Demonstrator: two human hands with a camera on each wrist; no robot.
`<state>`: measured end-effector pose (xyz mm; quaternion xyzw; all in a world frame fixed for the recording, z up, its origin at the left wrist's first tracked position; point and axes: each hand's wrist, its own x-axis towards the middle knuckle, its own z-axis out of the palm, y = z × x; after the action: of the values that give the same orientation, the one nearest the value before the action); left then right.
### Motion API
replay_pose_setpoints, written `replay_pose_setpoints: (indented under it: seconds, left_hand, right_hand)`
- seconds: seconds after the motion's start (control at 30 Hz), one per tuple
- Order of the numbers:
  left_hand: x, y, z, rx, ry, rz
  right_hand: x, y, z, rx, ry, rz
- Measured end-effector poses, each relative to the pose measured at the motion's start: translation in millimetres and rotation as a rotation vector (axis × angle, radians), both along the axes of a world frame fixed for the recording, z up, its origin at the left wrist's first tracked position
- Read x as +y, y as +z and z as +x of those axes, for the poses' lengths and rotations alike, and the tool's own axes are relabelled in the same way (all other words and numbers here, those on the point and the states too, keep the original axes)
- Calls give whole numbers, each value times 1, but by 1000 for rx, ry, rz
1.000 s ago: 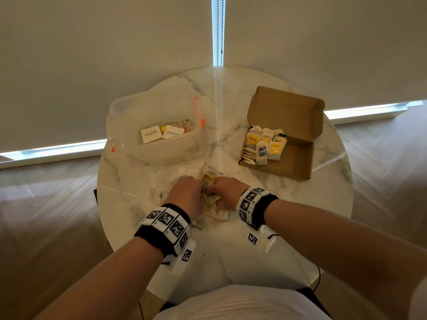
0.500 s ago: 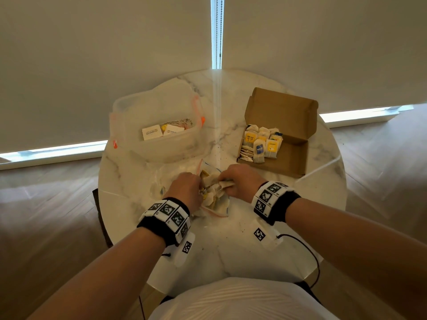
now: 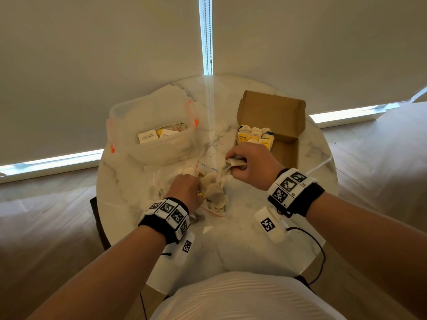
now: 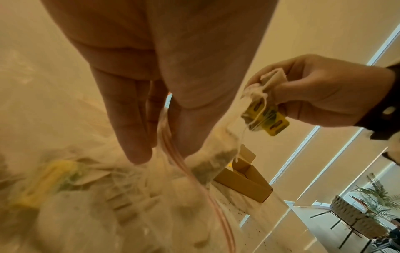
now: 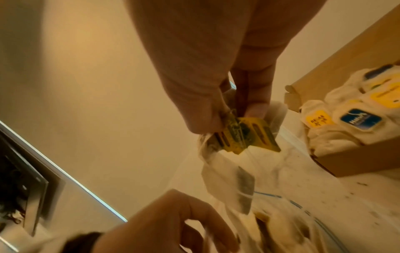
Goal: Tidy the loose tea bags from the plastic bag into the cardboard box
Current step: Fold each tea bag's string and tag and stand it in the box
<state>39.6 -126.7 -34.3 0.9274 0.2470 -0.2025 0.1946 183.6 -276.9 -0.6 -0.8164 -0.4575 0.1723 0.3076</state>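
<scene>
The tabletop [image 3: 231,250] is glossy white marble with grey veins. The box [image 3: 286,148] is matt brown cardboard. The bag [image 3: 215,211] is clear, thin plastic; the tea bags [image 3: 213,192] are soft, fibrous paper with glossy yellow tags.

Head view looks down from above the table [image 3: 231,250]; both close wrist views share the cardboard box [image 4: 244,181] toward 1 o'clock.

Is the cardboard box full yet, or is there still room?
Still room. The cardboard box has tea bags packed at its far end only; the near part shows bare cardboard.
</scene>
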Motion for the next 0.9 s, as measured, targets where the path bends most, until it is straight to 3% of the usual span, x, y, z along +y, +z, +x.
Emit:
replay_pose_setpoints:
  seconds: [0.13,0.47,0.6,0.9]
  left_hand:
    - [0,-1,-2,-13,0,-6]
    - [0,0,-4,-55,53,-143]
    - [-4,10,2,-250,143,-293]
    - [-6,27,26,-387,272,-799]
  right_hand:
    - [0,23,1,-9,-36,114]
    - [0,83,3,-4,-44,171]
    - [-1,101,6,-30,-47,212]
    - [9,145,6,-5,-1,396]
